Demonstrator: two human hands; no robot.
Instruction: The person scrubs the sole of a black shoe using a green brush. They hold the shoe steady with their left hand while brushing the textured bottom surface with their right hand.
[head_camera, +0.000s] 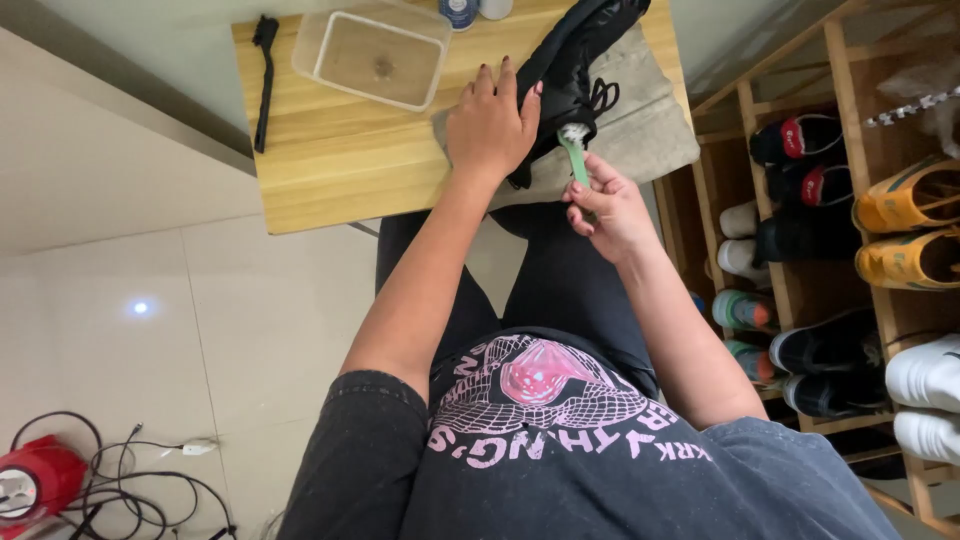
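view from above of a seated person at a small light wooden table (340, 170). the left hand (490, 125) lies flat, fingers spread, pressing one matte black shoe (575, 60) onto a grey cloth (650, 120) at the table's right side. the right hand (605, 205) pinches shut on one slim green plastic brush (576, 155), its white bristles touching the shoe. one clear rectangular plastic tub (375, 55) and one thin black brush (264, 80) lie to the left. a wooden rack (790, 290) holds several pairs of shoes.

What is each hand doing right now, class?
Left hand: open, pressing on the black shoe.
Right hand: closed on the green brush.
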